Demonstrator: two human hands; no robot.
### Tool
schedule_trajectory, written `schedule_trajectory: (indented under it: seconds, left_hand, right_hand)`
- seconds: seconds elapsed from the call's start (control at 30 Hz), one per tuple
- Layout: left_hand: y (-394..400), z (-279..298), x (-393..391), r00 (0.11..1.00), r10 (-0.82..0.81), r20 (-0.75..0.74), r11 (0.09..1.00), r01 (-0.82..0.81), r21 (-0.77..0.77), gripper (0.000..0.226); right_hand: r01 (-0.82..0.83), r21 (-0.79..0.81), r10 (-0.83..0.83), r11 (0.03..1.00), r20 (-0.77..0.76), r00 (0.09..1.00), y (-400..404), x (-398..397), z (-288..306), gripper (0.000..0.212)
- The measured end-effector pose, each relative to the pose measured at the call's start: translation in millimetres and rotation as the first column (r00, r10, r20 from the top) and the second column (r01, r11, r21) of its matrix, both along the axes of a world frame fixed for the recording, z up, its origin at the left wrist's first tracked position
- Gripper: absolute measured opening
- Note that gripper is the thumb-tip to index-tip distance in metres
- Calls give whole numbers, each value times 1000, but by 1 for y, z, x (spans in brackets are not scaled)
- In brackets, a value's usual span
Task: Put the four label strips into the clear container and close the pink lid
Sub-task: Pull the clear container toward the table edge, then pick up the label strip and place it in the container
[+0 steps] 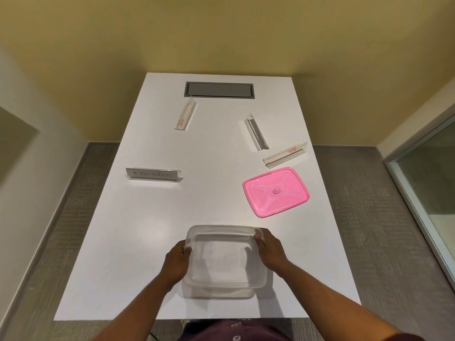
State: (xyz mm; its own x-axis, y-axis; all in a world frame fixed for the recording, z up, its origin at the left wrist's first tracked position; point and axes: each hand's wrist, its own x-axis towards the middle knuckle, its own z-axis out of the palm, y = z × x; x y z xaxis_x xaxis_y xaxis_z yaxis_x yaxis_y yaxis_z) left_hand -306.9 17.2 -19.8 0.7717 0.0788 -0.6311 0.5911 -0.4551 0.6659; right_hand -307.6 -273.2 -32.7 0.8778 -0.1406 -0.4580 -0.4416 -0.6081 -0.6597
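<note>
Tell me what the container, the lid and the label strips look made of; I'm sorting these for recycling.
Clear container: likely glossy transparent plastic, since the table shows through its walls.
Pink lid: translucent pink plastic by its look, glossy, with moulded ribs and a centre knob.
Label strips, such as the one nearest the lid: seemingly thin clear plastic, folded, holding what looks like a printed paper insert.

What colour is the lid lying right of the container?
Translucent pink lid, seen in the head view.
</note>
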Motion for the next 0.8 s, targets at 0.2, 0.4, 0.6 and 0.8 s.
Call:
schedule_trajectory:
  seconds: [0.2,0.4,0.6,0.8]
  left_hand:
    - [-2,-3,-6,1000,14,-12,1000,-14,8,34]
    - [-4,-4,-7,998,45,-33,999,-44,24,33]
    - [5,-1,-6,997,70,-22,996,-69,65,38]
    - [39,10,23,993,113,27,991,-115,74,44]
  right_hand:
    - [-15,-14,15,1000,-24,1000,-2,2,-6,40]
    - [-47,-2,47,999,-22,999,-3,4,-8,43]
    - [23,-64,-19,998,55,998,2,19,-2,57]
    - [68,-120,-31,990,291,956,31,53,15,44]
